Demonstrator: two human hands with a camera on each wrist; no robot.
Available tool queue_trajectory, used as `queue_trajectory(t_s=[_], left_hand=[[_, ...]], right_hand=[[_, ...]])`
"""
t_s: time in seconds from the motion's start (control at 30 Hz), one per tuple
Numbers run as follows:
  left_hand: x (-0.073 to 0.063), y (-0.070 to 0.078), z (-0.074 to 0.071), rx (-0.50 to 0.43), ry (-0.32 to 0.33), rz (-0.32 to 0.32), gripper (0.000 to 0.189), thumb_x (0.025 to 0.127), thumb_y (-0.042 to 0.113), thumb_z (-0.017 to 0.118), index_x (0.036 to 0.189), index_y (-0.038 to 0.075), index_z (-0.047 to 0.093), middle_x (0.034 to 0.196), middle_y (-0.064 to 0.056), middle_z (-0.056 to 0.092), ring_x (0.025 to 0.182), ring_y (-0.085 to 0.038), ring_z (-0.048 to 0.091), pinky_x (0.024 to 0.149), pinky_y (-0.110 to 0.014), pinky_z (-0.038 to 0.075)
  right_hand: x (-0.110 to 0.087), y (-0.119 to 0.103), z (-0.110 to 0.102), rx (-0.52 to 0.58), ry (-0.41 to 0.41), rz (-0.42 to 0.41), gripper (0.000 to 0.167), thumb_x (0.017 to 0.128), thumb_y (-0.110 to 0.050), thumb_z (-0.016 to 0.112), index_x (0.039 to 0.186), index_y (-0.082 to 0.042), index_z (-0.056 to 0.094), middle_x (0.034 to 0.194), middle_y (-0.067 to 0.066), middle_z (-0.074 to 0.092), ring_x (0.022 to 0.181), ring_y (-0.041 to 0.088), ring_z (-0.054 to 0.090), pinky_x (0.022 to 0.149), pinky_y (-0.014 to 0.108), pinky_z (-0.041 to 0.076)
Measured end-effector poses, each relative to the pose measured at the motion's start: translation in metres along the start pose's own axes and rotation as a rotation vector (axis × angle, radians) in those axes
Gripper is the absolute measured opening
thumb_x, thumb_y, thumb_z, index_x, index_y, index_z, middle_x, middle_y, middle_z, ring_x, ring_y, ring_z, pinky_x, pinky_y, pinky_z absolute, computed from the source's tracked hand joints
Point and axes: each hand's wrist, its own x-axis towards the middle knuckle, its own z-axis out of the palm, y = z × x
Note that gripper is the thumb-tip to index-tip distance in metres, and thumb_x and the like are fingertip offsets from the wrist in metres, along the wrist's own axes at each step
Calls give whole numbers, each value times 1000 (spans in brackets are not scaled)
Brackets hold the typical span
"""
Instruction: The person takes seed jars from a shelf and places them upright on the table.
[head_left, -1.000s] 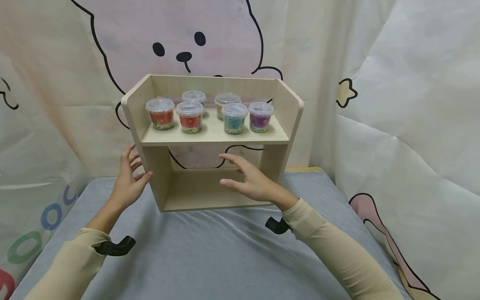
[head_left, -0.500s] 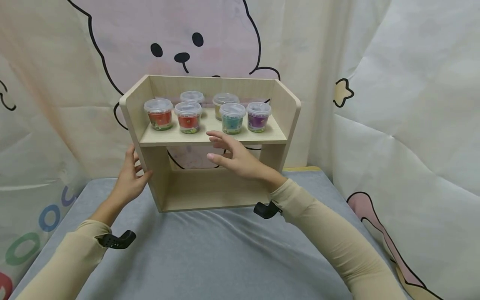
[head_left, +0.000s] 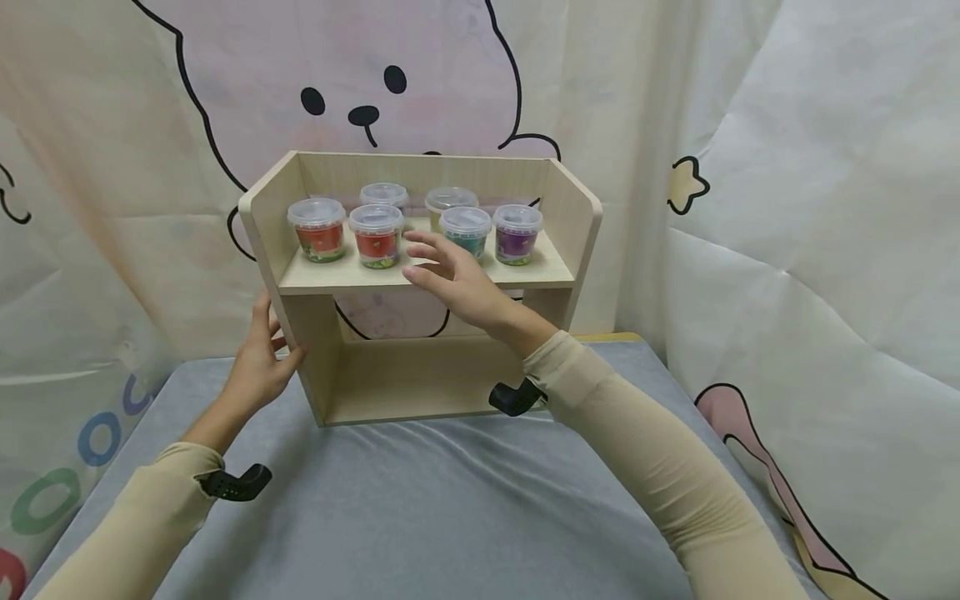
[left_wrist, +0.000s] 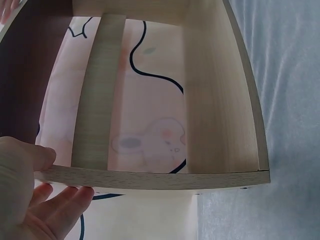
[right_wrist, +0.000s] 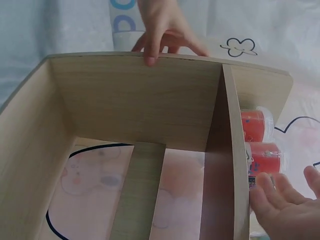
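A small pale wooden shelf [head_left: 420, 379] stands on the table. At its left side, my left hand [head_left: 258, 367] holds the side panel [left_wrist: 150, 180], thumb on the inner side and fingers outside. My right hand [head_left: 468, 292] is in front of the upper board, fingers spread and slightly bent, holding nothing. Close to its fingertips are a lidded plastic tub with red contents [head_left: 377, 237] and a teal tub [head_left: 465, 223], partly covered by the hand. Another red tub [head_left: 318, 233] is at the left, a purple tub [head_left: 517, 237] at the right.
Behind the front row stand two more lidded tubs, one at the left [head_left: 384, 195] and a yellowish one [head_left: 450, 200] at the right. A blue-grey cloth [head_left: 420, 508] covers the table. Printed curtains [head_left: 615, 125] hang behind and at both sides.
My right hand has risen from before the lower compartment and moved slightly left, up to the tubs on the upper board. The left hand has kept its place on the side panel.
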Motion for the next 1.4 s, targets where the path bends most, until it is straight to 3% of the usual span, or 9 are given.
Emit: queue_trajectory(t_s=[0.4, 0.6, 0.77, 1.03, 1.4], left_hand=[[-2, 1, -4, 21, -5, -18, 99, 93, -5, 61, 161, 29, -4, 151, -41, 35, 119, -65, 53, 85, -71, 53], [-1, 1, -4, 24, -3, -6, 100, 93, -6, 62, 161, 28, -3, 144, -45, 43, 116, -64, 56, 86, -70, 53], [0, 1, -5, 34, -10, -9, 101, 92, -7, 62, 161, 28, -4, 142, -46, 44, 116, -65, 56, 85, -71, 53], [2, 1, -4, 32, -14, -1, 102, 92, -8, 61, 161, 29, -5, 143, -47, 42, 116, -66, 55, 84, -71, 53], [2, -2, 0, 15, -14, 17, 100, 92, -9, 60, 160, 26, -3, 143, -47, 41, 115, -66, 55, 83, -72, 53]], right_hand=[[27, -8, 8, -11, 63, 66, 68, 100, -29, 58, 161, -20, 28, 168, 11, 26, 155, 33, 29, 122, 51, 36], [39, -6, 10, -23, 95, 113, 75, 98, -34, 60, 162, -23, 23, 169, 11, 21, 156, 36, 25, 124, 51, 32], [52, -4, 12, 13, 109, 145, 79, 98, -33, 62, 163, -21, 19, 168, 14, 24, 155, 36, 26, 126, 48, 30], [70, -5, 20, 23, 154, 227, 87, 96, -34, 69, 163, -24, 16, 168, 8, 26, 157, 25, 25, 126, 42, 30], [79, -2, 23, 1, 220, 282, 83, 94, -35, 72, 161, -24, 25, 156, 13, 44, 144, 21, 45, 119, 34, 41]])
